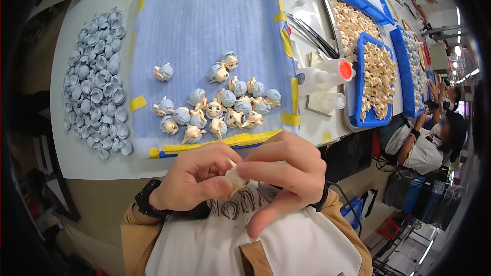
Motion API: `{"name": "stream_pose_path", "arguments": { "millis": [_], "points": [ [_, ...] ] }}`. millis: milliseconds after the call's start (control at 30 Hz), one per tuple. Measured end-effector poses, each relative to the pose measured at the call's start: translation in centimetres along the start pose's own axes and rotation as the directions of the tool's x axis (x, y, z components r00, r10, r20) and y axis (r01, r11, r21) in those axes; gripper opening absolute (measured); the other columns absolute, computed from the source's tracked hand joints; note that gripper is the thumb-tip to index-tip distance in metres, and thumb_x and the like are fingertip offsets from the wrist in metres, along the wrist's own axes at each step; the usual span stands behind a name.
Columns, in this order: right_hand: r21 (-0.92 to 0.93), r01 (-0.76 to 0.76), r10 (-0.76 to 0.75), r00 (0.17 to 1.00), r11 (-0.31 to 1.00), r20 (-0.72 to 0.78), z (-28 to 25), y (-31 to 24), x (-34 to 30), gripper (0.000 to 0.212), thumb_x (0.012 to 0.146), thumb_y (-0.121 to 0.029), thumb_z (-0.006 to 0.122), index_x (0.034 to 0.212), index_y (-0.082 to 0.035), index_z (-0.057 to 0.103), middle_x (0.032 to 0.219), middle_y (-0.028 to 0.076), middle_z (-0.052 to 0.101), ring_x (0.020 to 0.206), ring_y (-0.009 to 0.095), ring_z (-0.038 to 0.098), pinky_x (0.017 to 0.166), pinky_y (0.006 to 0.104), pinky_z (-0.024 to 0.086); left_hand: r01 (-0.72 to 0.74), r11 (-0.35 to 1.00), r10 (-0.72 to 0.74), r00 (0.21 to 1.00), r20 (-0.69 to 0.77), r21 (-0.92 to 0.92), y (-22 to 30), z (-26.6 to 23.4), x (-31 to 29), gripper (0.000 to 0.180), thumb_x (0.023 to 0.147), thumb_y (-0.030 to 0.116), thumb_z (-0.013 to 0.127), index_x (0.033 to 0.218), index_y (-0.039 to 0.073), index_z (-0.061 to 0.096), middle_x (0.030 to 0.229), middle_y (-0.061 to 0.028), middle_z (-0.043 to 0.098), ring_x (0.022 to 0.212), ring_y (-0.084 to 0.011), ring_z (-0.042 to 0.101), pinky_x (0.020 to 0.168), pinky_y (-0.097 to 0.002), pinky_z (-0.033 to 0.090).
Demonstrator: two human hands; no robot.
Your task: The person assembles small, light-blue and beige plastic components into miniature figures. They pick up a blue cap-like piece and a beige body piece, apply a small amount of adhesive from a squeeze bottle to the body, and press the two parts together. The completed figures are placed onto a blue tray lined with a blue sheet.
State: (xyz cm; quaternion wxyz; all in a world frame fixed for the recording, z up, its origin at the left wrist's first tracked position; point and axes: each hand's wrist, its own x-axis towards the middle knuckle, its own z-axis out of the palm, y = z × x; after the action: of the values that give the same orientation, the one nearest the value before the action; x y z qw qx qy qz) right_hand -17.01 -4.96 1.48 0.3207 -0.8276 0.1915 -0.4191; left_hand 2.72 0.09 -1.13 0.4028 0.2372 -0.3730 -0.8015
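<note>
Hands meet at chest: your left hand (192,176) & right hand (286,166) both pinch a small cream doll part (235,178), prob. a face, close for detail work w/ finished heads (217,110) on foam mat (204,20).

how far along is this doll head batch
Done: roughly twenty doll heads with grey-blue hair lie on the blue foam mat. In hand: the left hand and right hand pinch one small cream piece between them. Left: a big pile of loose grey-blue hair pieces on the left, and trays of bare cream parts on the right, so most of the batch looks undone.
</note>
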Motion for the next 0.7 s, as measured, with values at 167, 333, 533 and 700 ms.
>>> {"name": "stream_pose_path", "arguments": {
  "millis": [167, 333, 533, 700],
  "points": [
    [-0.002, -0.081, 0.081, 0.996, 0.997, -0.048, 0.5, -0.1, 0.0, 0.043, 0.064, -0.022, 0.077, 0.098, -0.001, 0.063, 0.083, 0.009, 0.06, 0.062, 0.02, 0.054, 0.052, 0.0282, 0.041, 0.067, 0.996, -0.065, 0.997, -0.041, 0.053, 0.1, 0.0, -0.2, 0.028, 0.09, 0.024, 0.055, 0.094, -0.004, 0.054, 0.103, -0.0098, 0.05, 0.067, -0.01, 0.055, 0.058, -0.0213, 0.046],
    [0.131, -0.152, 0.149, 0.988, 0.98, 0.033, 0.2, -0.4, 0.0, 0.042, 0.06, -0.007, 0.079, 0.095, 0.006, 0.062, 0.083, 0.015, 0.061, 0.067, 0.021, 0.058, 0.057, 0.0276, 0.046, 0.044, 0.977, -0.014, 0.989, -0.144, 0.207, 0.4, 1.1, 0.1, 0.055, 0.088, 0.05, 0.05, 0.09, -0.004, 0.061, 0.09, -0.0083, 0.054, 0.057, -0.0074, 0.051, 0.049, -0.0202, 0.038],
    [0.17, -0.214, 0.197, 0.974, 0.962, 0.11, -0.2, -0.6, 0.1, 0.04, 0.063, -0.009, 0.079, 0.096, 0.005, 0.062, 0.085, 0.015, 0.061, 0.072, 0.021, 0.06, 0.063, 0.0278, 0.048, -0.005, 0.982, 0.018, 0.998, -0.067, 0.189, -0.1, 0.4, -0.1, 0.031, 0.091, 0.028, 0.054, 0.092, -0.003, 0.056, 0.099, -0.0093, 0.052, 0.067, -0.008, 0.057, 0.053, -0.0186, 0.046],
    [0.169, -0.271, 0.254, 0.96, 0.948, 0.115, -0.1, -0.5, -0.4, 0.039, 0.065, -0.012, 0.079, 0.097, 0.003, 0.063, 0.087, 0.014, 0.061, 0.076, 0.021, 0.06, 0.065, 0.0287, 0.048, -0.018, 0.972, 0.04, 0.995, -0.087, 0.235, 0.1, 0.7, 0.0, 0.033, 0.091, 0.029, 0.053, 0.093, -0.003, 0.058, 0.095, -0.0078, 0.053, 0.065, -0.0073, 0.056, 0.053, -0.018, 0.045]
  ]
}}
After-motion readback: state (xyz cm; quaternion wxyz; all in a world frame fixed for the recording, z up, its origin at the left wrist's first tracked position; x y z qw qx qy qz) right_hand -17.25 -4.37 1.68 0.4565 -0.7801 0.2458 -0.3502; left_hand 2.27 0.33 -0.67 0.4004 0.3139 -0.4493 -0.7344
